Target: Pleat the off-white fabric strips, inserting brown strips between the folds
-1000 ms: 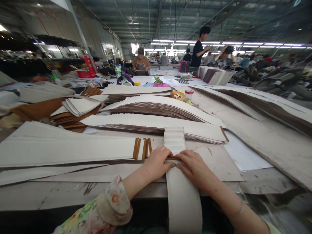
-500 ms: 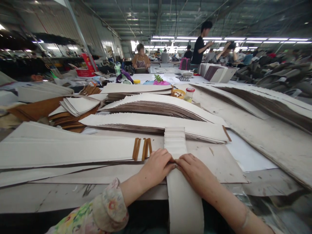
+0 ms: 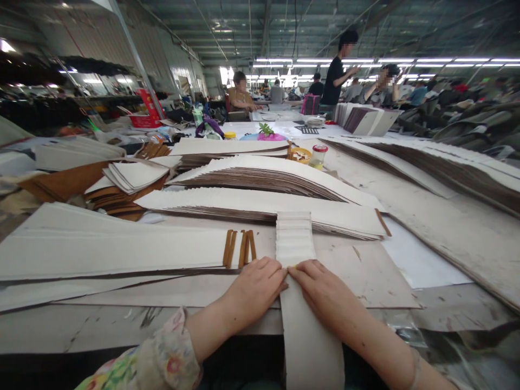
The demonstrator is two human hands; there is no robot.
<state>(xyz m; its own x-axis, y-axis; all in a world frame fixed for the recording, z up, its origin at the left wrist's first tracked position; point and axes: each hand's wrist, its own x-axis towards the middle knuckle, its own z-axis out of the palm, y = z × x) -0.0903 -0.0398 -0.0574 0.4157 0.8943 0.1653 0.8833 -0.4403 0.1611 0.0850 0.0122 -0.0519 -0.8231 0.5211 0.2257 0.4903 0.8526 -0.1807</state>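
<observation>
The pale strip (image 3: 311, 338) runs lengthwise away from the body; left hand (image 3: 263, 281) and right hand (image 3: 319, 287) lie equally near, fingers curled over it, but whether either grip pinches, I cannot tell

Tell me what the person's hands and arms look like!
The left hand and right hand wear no gloves. The left forearm has a pale flowery sleeve, patterned red, yellow and green. A thin, pale band circles the right forearm.
</observation>
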